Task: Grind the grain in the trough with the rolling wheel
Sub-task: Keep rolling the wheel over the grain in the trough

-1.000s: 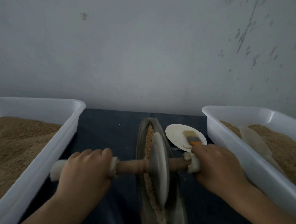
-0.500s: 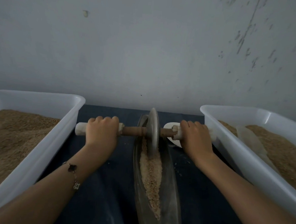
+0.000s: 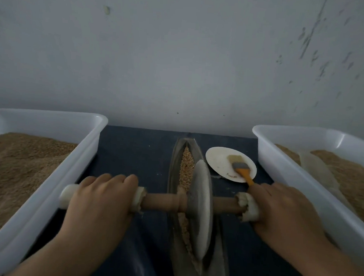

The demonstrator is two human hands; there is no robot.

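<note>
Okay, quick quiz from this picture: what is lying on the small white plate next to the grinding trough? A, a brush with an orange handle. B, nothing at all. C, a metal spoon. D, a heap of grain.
A: a brush with an orange handle lies across the small white plate, just right of the trough, its bristles on the plate and its handle pointing toward the right hand.
</note>
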